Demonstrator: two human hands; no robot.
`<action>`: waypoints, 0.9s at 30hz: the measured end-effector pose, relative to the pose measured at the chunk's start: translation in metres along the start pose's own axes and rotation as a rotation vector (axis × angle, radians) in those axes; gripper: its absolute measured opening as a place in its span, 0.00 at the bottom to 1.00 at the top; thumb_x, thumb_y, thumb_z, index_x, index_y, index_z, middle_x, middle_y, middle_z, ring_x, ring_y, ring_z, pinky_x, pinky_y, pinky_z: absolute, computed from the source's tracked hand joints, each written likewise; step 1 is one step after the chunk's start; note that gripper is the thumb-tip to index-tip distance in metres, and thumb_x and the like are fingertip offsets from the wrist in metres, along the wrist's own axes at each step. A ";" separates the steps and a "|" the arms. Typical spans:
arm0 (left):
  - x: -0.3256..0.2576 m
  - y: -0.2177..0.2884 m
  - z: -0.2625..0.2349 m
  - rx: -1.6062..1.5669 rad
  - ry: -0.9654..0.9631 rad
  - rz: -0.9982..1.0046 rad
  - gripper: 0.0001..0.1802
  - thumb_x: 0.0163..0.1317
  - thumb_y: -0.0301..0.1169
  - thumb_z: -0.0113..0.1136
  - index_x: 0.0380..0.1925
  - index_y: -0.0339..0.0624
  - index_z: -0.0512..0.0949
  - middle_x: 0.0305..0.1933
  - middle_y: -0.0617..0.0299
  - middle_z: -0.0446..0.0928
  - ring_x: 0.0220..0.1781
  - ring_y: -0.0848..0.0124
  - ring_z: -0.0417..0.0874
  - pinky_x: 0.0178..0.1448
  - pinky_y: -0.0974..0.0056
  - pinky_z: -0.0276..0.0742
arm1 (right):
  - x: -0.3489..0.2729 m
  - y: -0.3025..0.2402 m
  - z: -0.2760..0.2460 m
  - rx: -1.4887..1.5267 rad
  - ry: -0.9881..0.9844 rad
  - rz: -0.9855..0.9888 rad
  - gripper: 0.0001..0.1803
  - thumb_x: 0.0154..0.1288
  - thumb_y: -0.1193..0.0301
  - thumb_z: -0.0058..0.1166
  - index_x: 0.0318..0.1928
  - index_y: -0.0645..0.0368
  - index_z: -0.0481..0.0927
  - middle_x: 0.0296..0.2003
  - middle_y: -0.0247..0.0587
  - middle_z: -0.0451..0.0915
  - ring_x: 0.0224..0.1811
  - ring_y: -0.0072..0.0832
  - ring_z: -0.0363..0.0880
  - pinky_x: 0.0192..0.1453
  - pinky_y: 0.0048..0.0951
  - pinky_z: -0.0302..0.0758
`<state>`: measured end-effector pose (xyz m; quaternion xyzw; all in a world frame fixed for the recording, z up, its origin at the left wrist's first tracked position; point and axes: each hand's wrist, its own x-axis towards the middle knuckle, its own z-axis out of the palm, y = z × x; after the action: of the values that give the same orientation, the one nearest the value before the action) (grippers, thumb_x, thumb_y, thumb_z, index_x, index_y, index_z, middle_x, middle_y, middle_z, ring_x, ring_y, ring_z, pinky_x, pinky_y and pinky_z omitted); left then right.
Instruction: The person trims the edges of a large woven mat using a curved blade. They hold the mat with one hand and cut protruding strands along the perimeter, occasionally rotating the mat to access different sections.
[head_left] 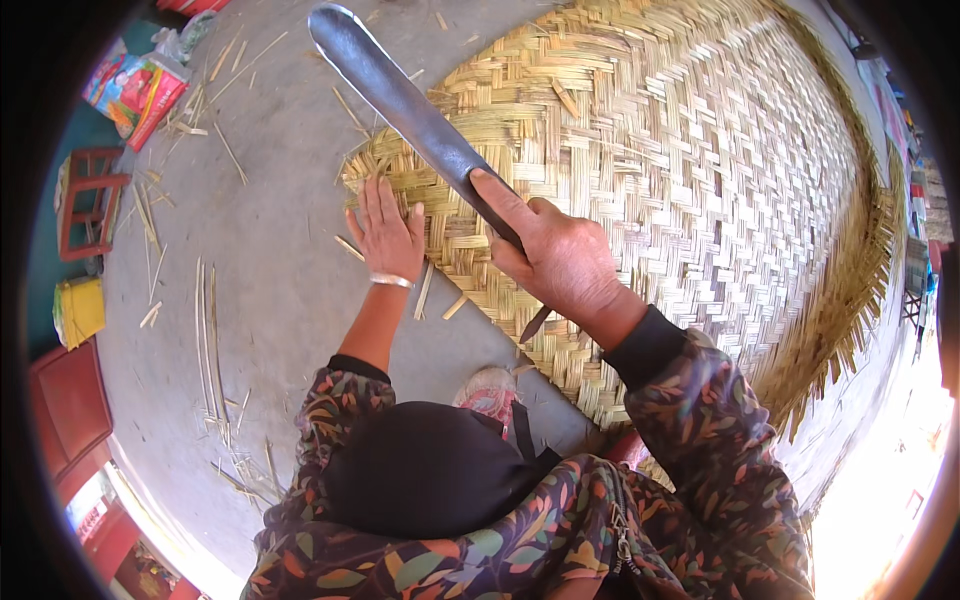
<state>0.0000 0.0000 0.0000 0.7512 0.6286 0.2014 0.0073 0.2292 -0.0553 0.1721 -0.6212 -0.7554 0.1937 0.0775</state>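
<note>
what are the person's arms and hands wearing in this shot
Both arms wear long sleeves of dark fabric printed with multicoloured leaves, ending in plain black cuffs. The left hand has a thin pale bangle at the wrist. The right hand is bare, no gloves on either.

- We see a woven mat point(690, 170) of dry, matt bamboo strips (edges frayed).
- Our blade point(400, 100), upper centre, is dull grey metal, smooth.
- The floor point(270, 290) at left looks like rough concrete.
- Our sleeves point(700, 420) are printed cloth.

Left hand point(388, 240) on the woven mat's point(700, 170) edge — blade point(400, 100) just right, above.
</note>
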 end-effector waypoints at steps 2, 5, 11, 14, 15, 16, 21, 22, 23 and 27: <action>0.008 -0.002 0.001 0.114 -0.115 0.003 0.35 0.70 0.51 0.46 0.69 0.39 0.63 0.75 0.56 0.58 0.78 0.60 0.54 0.77 0.43 0.43 | 0.002 0.011 0.018 -0.055 -0.031 0.004 0.36 0.63 0.59 0.54 0.72 0.34 0.60 0.29 0.49 0.82 0.26 0.45 0.83 0.29 0.44 0.79; 0.031 -0.007 0.005 0.195 -0.173 0.013 0.31 0.71 0.48 0.46 0.66 0.38 0.66 0.75 0.57 0.60 0.77 0.61 0.56 0.76 0.43 0.46 | 0.035 0.030 0.030 -0.095 -0.408 0.214 0.33 0.63 0.61 0.52 0.70 0.36 0.63 0.29 0.48 0.82 0.27 0.44 0.83 0.31 0.43 0.79; 0.046 -0.009 -0.001 0.333 -0.277 0.165 0.29 0.71 0.46 0.47 0.64 0.40 0.69 0.72 0.52 0.62 0.76 0.58 0.59 0.75 0.43 0.48 | 0.040 0.004 -0.005 0.090 0.057 -0.023 0.34 0.60 0.63 0.55 0.69 0.39 0.65 0.28 0.46 0.81 0.25 0.44 0.82 0.30 0.42 0.79; 0.031 -0.006 -0.006 0.220 -0.195 0.112 0.27 0.70 0.43 0.48 0.64 0.41 0.69 0.72 0.49 0.63 0.75 0.55 0.60 0.75 0.42 0.49 | 0.041 -0.020 -0.020 0.196 0.317 -0.203 0.36 0.58 0.63 0.58 0.69 0.39 0.66 0.27 0.45 0.79 0.23 0.41 0.81 0.26 0.40 0.78; 0.020 -0.003 -0.006 0.143 -0.136 0.083 0.26 0.70 0.42 0.48 0.64 0.41 0.69 0.72 0.49 0.63 0.75 0.54 0.60 0.74 0.42 0.49 | 0.042 -0.024 -0.017 0.159 0.279 -0.190 0.36 0.58 0.63 0.59 0.69 0.39 0.66 0.27 0.45 0.79 0.22 0.40 0.81 0.26 0.40 0.78; 0.004 0.001 -0.007 0.071 -0.097 0.048 0.26 0.70 0.41 0.48 0.64 0.41 0.69 0.71 0.50 0.63 0.75 0.53 0.60 0.74 0.42 0.49 | 0.040 -0.025 -0.011 0.150 0.312 -0.235 0.36 0.58 0.63 0.59 0.69 0.38 0.67 0.27 0.44 0.79 0.22 0.39 0.80 0.25 0.39 0.78; -0.065 0.018 -0.024 -0.173 -0.043 -0.035 0.23 0.70 0.38 0.48 0.61 0.42 0.70 0.70 0.52 0.65 0.73 0.52 0.62 0.73 0.44 0.50 | 0.052 -0.005 0.012 -0.207 -0.293 -0.056 0.30 0.60 0.65 0.53 0.65 0.37 0.69 0.21 0.42 0.78 0.22 0.42 0.80 0.26 0.44 0.77; -0.068 0.017 -0.024 -0.186 -0.048 -0.027 0.22 0.70 0.38 0.48 0.61 0.42 0.70 0.69 0.52 0.66 0.72 0.52 0.62 0.73 0.44 0.51 | 0.047 -0.003 0.005 -0.196 -0.288 -0.050 0.30 0.60 0.65 0.52 0.65 0.38 0.69 0.21 0.42 0.78 0.22 0.42 0.80 0.26 0.44 0.77; -0.076 0.015 -0.024 -0.196 -0.044 -0.035 0.22 0.70 0.38 0.48 0.60 0.43 0.71 0.69 0.52 0.66 0.72 0.53 0.63 0.73 0.44 0.51 | 0.046 -0.004 -0.002 -0.218 -0.358 -0.023 0.29 0.60 0.65 0.51 0.64 0.38 0.69 0.20 0.42 0.78 0.23 0.43 0.80 0.27 0.44 0.77; -0.074 0.020 -0.018 -0.199 0.000 0.005 0.20 0.69 0.39 0.50 0.58 0.44 0.72 0.68 0.55 0.67 0.70 0.54 0.65 0.72 0.43 0.52 | 0.018 -0.020 -0.027 0.064 0.180 -0.149 0.31 0.59 0.63 0.53 0.65 0.41 0.69 0.23 0.44 0.80 0.25 0.45 0.81 0.30 0.48 0.77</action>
<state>0.0034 -0.0784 0.0004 0.7484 0.6034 0.2629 0.0811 0.2164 -0.0360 0.2025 -0.5752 -0.7830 0.1550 0.1788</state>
